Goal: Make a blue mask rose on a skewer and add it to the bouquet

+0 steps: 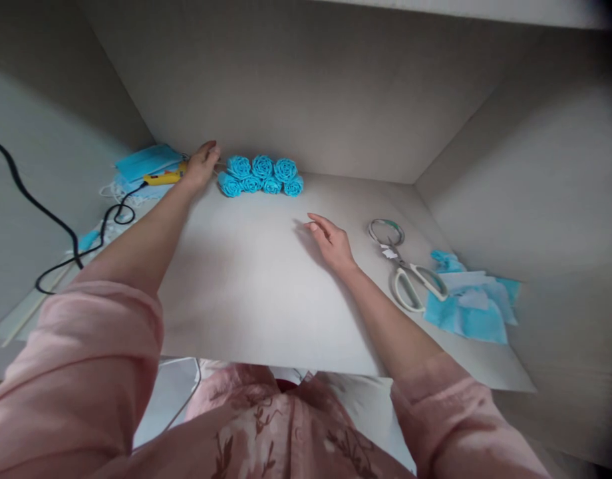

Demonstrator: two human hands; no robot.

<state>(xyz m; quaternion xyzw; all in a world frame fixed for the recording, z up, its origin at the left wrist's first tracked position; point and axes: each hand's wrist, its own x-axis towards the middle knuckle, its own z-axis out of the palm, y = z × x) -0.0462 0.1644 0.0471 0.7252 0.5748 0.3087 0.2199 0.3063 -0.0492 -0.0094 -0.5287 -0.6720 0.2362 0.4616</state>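
My left hand [202,166] reaches to the back left of the white tabletop, fingers stretched forward and slightly bent. It is just right of a yellow glue gun [163,178] with a black cord, partly covering its front end. I cannot tell whether they touch. Right of this hand, several blue rolled flowers [263,167] lie in two rows against the back wall, with thin pale stems showing at their left side. My right hand [332,245] hovers over or rests on the middle of the table, its fingers loosely apart and holding nothing.
White-handled scissors [408,283] lie at right near a wire coil [386,231]. Blue and white fabric pieces [473,309] are heaped beside them. Blue face masks [147,163] are piled at back left. The black cord [19,179] loops down the left side. Walls enclose the table [266,299].
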